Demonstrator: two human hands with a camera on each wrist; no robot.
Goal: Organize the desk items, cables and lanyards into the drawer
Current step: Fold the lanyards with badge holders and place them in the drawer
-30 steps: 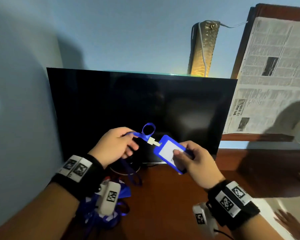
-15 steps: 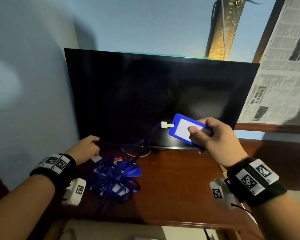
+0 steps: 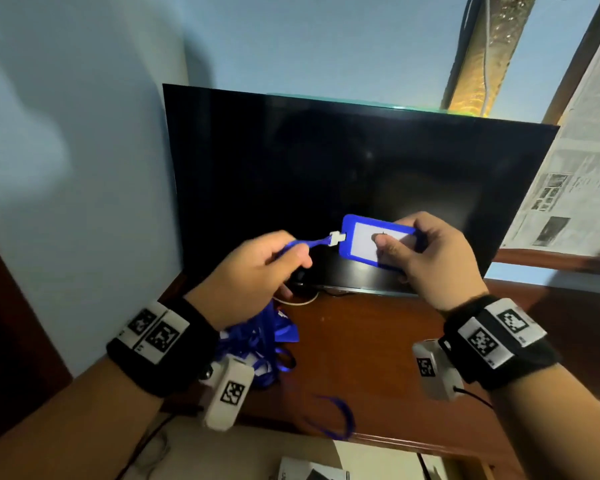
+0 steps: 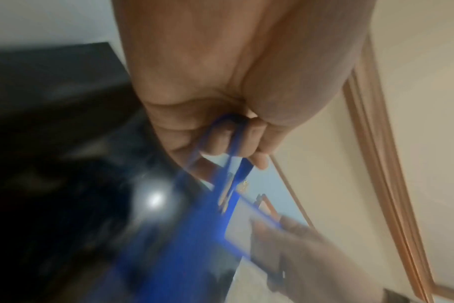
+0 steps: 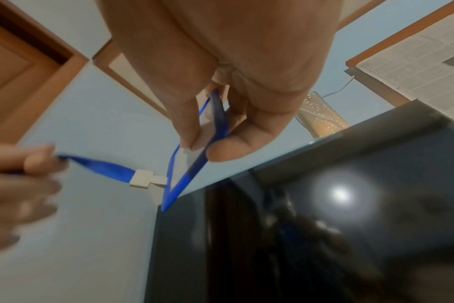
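The right hand [image 3: 430, 251] pinches a blue badge holder [image 3: 368, 237], thumb pressed on its white card face and the other fingers curled behind its far edge; the right wrist view shows the holder edge-on, clamped between thumb and fingertips [image 5: 189, 133]. From the holder's short end nearest the other hand, a small white clip [image 3: 336, 238] sticks out, and a blue strap [image 3: 305, 243] runs from that clip straight into the left hand [image 3: 253, 271]. The left hand has its fingers curled round the strap just beside the clip, thumb on top; in the left wrist view two runs of strap pass between the closed fingers [image 4: 220, 141], though that picture is blurred lower down. Both hands are held up in the air in front of a dark monitor [image 3: 326, 174], close together with only the clip and a short stretch of strap between them. Below the left hand the rest of the strap drops toward a heap of blue lanyards [image 3: 257, 344] lying on the wooden desk [image 3: 361, 358], under that wrist. One loose blue loop [image 3: 336, 417] reaches the desk's near edge, below and between the two wrists. Newspaper [image 3: 575, 188] covers the surface out beyond the right hand.
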